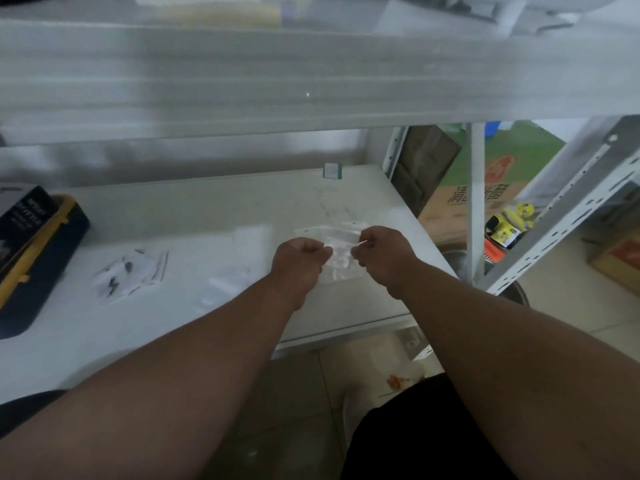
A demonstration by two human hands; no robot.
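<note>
Pinching a clear bag (341, 252) between them, the left hand (298, 263) and right hand (384, 256) hold it just above the white desk (194, 216). Shelving overhangs the desk. Left lie a packet of screws (133, 271) and a yellow-black case (38, 251); boxes (491, 188) sit on the floor at right.

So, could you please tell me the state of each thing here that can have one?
small clear plastic bag: held above the white shelf, open or sealed unclear.
left hand: curled, pinching the bag.
right hand: curled, pinching the bag.
clear packets of dark screws: lying flat, untouched.
black and yellow case: lying flat, lid state unclear.
</note>
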